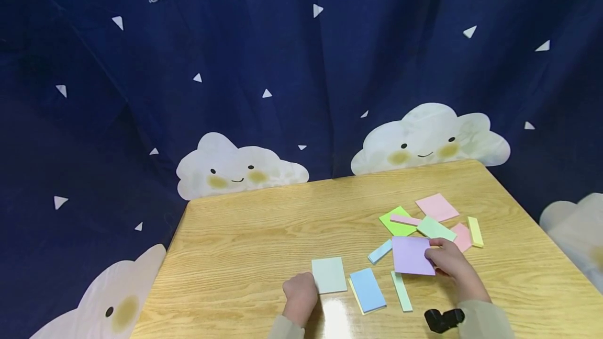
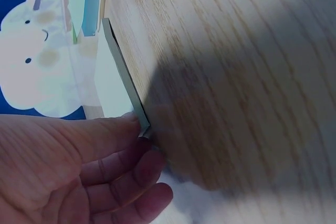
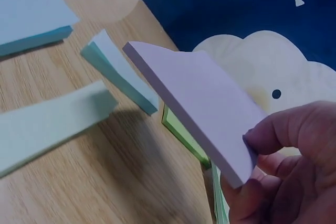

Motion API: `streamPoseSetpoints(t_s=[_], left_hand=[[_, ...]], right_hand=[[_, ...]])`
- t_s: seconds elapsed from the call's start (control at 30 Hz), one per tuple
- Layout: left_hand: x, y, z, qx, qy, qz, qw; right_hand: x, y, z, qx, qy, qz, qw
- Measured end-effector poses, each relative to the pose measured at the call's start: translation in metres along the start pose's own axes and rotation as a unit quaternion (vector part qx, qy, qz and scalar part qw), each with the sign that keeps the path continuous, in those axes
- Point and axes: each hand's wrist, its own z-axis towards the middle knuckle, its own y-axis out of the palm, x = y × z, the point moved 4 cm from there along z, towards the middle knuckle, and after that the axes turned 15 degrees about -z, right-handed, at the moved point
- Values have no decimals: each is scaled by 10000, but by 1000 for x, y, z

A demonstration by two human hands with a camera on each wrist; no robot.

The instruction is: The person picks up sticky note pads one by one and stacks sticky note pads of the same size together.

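purple pad (image 1: 409, 256) tilts, raised, pinched by the right hand (image 1: 449, 262); the left hand (image 1: 300, 294), low, pinches a pale pad (image 1: 330, 275)

Before me the wooden surface (image 1: 245, 239) is bright, flaring into white glare at the head view's bottom edge; the navy curtain (image 1: 264, 35) sits dark. Both wrist views look dimmer, with soft shadows, one spreading below the lilac pad (image 3: 202, 95).

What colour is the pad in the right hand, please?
The pad is light purple, clearest in the head view.
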Motion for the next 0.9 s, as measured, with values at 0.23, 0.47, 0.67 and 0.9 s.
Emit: streamPoseSetpoints(t_s=[0.23, 0.47, 0.67, 0.9], left_hand=[[-1, 2, 0, 58, -36, -113, 9999], [-3, 3, 2, 129, -1, -57, 9999], [-3, 4, 3, 147, 34, -131, 9998], [-4, 4, 3, 128, 51, -196, 9997]], right_hand=[[-10, 6, 0, -36, -160, 30, 9999], [-17, 8, 1, -97, -105, 1, 9999], [-22, 11, 2, -102, -104, -68, 9999], [-27, 16, 5, -30, -233, 69, 9997]])
